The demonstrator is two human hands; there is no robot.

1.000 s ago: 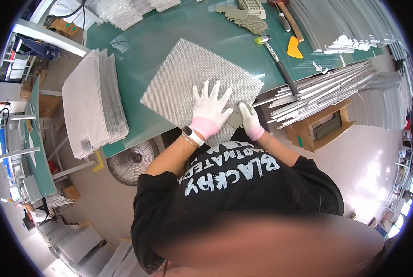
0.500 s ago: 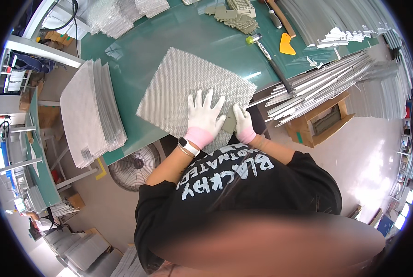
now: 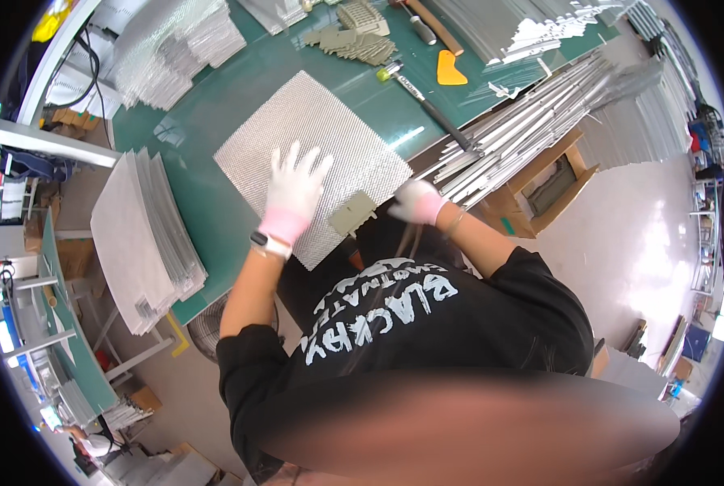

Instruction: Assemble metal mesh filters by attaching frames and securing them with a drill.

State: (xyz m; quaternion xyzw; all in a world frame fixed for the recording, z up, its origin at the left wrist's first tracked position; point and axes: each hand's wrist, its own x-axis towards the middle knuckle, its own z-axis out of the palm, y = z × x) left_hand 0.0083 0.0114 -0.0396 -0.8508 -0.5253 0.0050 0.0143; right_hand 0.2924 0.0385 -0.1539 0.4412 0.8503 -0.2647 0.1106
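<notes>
A silvery sheet with a fine mesh texture (image 3: 330, 130) lies flat at the near edge of the green table, one corner pointing toward me. My left hand (image 3: 293, 194), in a white glove with a pink cuff, rests on the sheet's left part with its fingers spread. Near the sheet's front right edge lies a small olive-grey plate with notched edges (image 3: 351, 212); neither hand touches it. Just beyond that edge, to the plate's right, is my right hand (image 3: 417, 201), gloved alike. Its fingers are curled and somewhat blurred, with their tips hidden, so anything inside them does not show.
Leaning sheets (image 3: 147, 235) stand at the table's left edge. A hammer (image 3: 431, 109), a yellow scraper-like piece (image 3: 449, 69) and a pile of olive-grey plates (image 3: 354, 46) lie farther back. White strips (image 3: 508, 138) and a cardboard box (image 3: 568, 166) are at right.
The view has shifted, and most things appear farther left. My right hand has come off the olive-grey plate and sits beyond the sheet's edge. My left hand has moved left, away from the plate.
</notes>
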